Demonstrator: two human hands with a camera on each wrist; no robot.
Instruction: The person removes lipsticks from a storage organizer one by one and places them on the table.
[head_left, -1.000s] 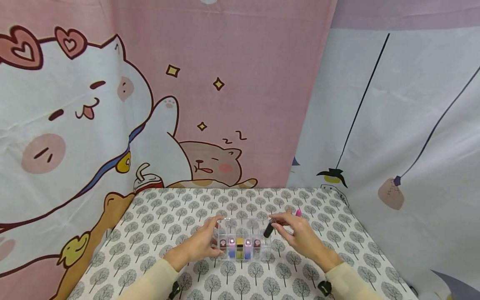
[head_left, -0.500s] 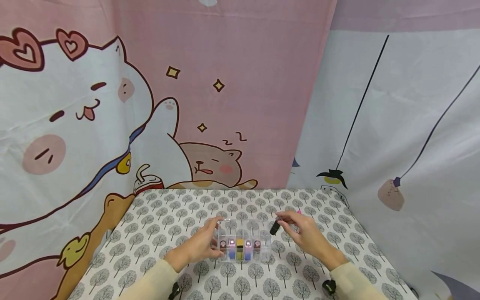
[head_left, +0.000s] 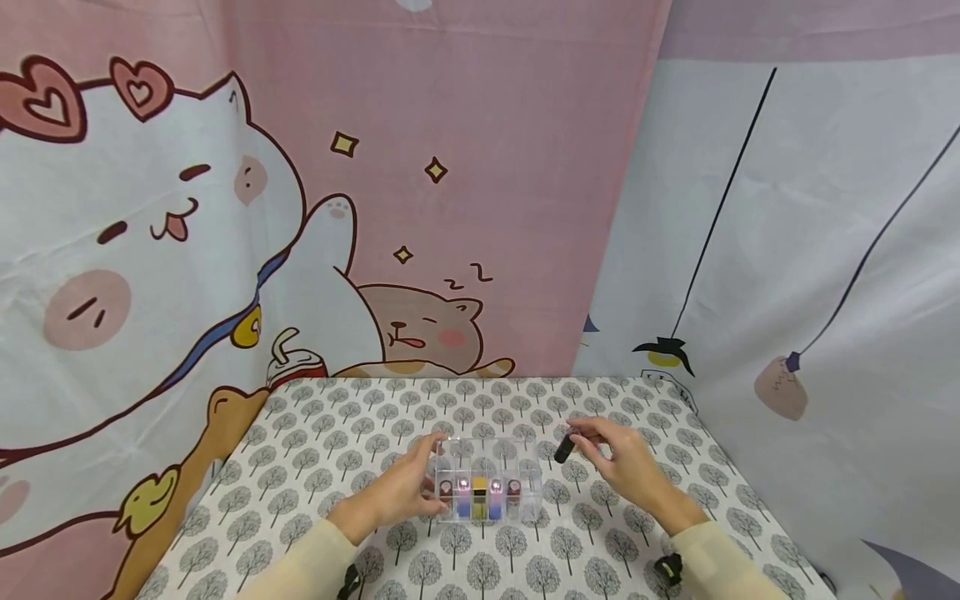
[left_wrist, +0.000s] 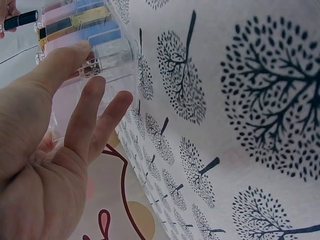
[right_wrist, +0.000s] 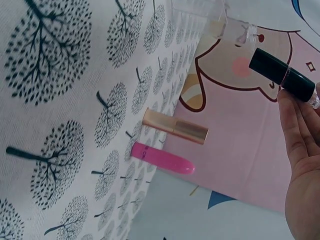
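Observation:
A clear compartment organizer (head_left: pixel 529 508) stands on the table with a row of small cosmetic tubes in it. At its left end my left hand (head_left: pixel 397 490) holds it between thumb and fingers. In the left wrist view, a gold-and-black tube (left_wrist: pixel 80 22) lies among blue-and-pink ones, near a clear-ended tube (left_wrist: pixel 112 52). My right hand (head_left: pixel 626 462) pinches a black lipstick tube (head_left: pixel 565 448) by its upper end, tilted, to the right of the organizer. The right wrist view shows this tube's silver ring and clear end.
Beyond the right hand, a gold tube (right_wrist: pixel 175 126) and a bright pink tube (right_wrist: pixel 162 159) stand upright on the tree-print tablecloth (head_left: pixel 420 575). A cartoon curtain (head_left: pixel 525 208) hangs behind the table.
My right hand has moved right, carrying the black lipstick tube away from the organizer's right side. The left hand and the organizer have stayed in place.

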